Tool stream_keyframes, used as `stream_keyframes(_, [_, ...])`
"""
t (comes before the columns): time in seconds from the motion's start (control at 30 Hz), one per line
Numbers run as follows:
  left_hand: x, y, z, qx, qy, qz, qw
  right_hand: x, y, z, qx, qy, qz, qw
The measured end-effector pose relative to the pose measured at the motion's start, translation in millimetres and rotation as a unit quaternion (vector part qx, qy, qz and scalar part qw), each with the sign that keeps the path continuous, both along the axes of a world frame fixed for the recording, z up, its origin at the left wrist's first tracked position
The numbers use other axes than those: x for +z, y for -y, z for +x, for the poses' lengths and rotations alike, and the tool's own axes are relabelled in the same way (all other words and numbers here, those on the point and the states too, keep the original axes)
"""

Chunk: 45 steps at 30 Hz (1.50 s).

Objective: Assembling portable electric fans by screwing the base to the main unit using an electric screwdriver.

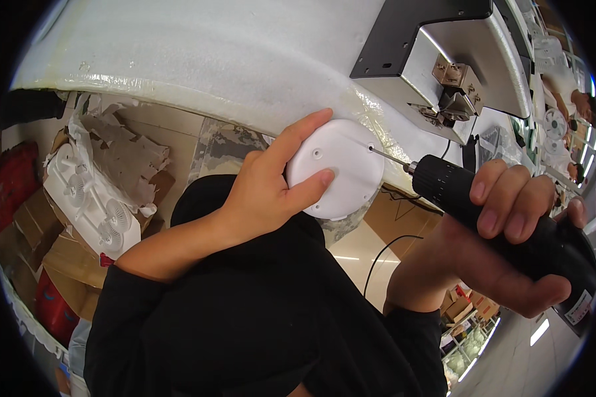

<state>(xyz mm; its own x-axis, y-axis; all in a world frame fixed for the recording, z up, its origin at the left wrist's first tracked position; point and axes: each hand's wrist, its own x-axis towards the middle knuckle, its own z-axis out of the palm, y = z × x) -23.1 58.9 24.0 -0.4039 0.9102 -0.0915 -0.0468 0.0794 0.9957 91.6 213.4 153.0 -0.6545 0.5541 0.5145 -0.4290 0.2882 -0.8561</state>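
Beside table (pixel 212 53) and metal equipment (pixel 400 102), a white disc (pixel 346 157) is pinched by left hand (pixel 266 188), black screwdriver (pixel 444 182) clasped by right hand (pixel 475 255).

The disc (pixel 347 169) sits left of the screwdriver (pixel 445 185).

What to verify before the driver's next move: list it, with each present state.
1. Left hand holding the disc: ok.
2. Right hand wrapped around the driver: ok.
3. Tip of the bit at the hole near the disc's rim: ok in this view.
4. Left fingertips apart from the bit: ok.
5. Bit square to the disc: cannot tell from one view.
6. Screw in the hole: cannot tell, too small.
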Motion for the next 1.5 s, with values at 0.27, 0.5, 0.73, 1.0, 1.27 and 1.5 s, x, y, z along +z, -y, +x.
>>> stream_keyframes(0.27, [-1, 0, -1, -0.004, 0.018, 0.009, 1.000, -10, 4, -8, 0.020, 0.024, -0.011, 0.999])
stream_keyframes(0.5, [-2, -1, -3, -0.013, 0.026, -0.008, 1.000, -10, -1, -10, 0.060, 0.055, 0.017, 0.997])
stream_keyframes(0.73, [-6, 1, 6, 0.037, 0.019, 0.006, 0.999, -16, -1, -12, 0.077, 0.024, 0.067, 0.995])
stream_keyframes(1.0, [-3, -1, -8, -0.011, 0.077, -0.003, 0.997, 16, 6, -4, -0.021, -0.082, 0.059, 0.995])
stream_keyframes(1.27, [9, 10, 3, 0.045, -0.042, 0.021, 0.998, 39, -34, 4, -0.091, -0.094, 0.126, 0.983])
stream_keyframes(1.5, [25, 9, -10, -0.054, 0.047, -0.089, 0.993, 40, -31, -2, 0.031, -0.080, -0.019, 0.996])
